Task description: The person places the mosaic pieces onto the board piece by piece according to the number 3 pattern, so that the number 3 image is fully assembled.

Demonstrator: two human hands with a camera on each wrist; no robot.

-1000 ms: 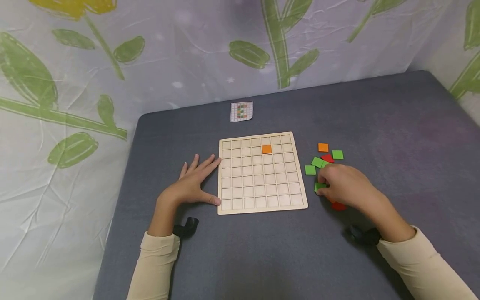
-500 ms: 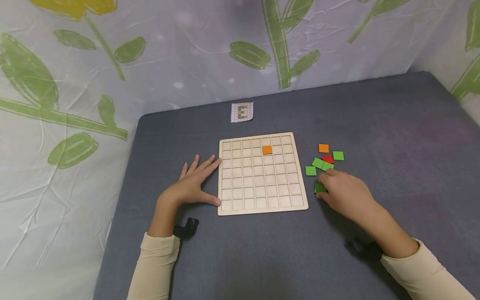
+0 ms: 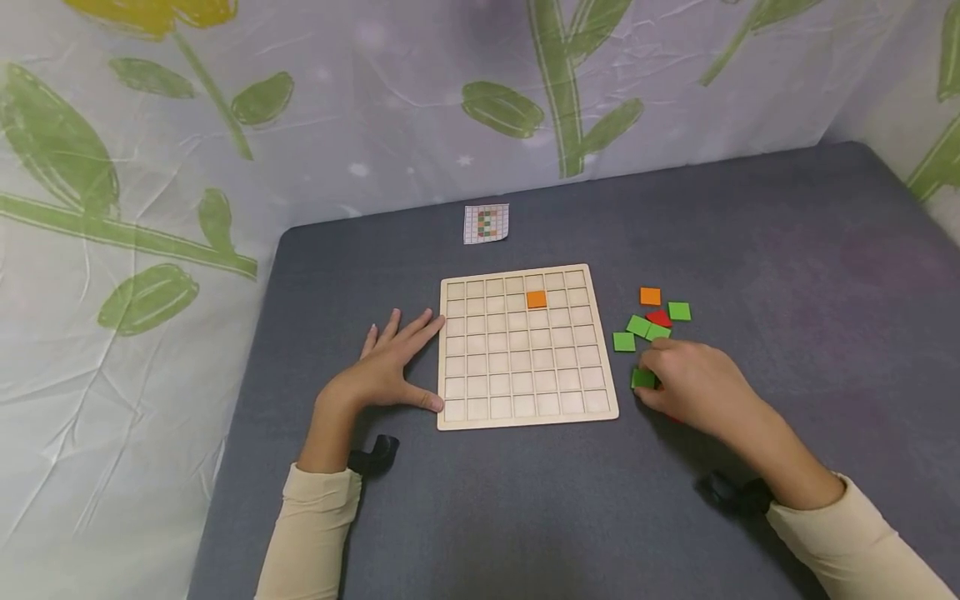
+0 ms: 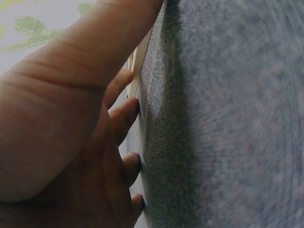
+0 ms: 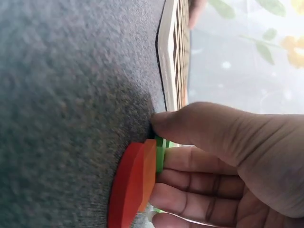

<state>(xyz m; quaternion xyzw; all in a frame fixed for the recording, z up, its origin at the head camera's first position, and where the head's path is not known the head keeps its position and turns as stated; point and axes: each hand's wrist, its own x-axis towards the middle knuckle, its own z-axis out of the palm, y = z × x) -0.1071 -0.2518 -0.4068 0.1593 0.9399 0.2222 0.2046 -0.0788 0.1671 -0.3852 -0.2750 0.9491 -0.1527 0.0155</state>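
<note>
One green tile (image 3: 643,378) is pinched between thumb and index finger of the right hand (image 3: 693,385), at that hand's left side; it's square, so no long axis is offered. The gridded board (image 3: 519,340) lies further left of that hand, not touched by the tile. Its opposite edge is touched by the left hand (image 3: 384,371), fingers spread, well apart from the tile.

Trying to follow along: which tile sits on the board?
The orange tile, second row down on the wooden board; all other visible tiles are to the board's right.
</note>
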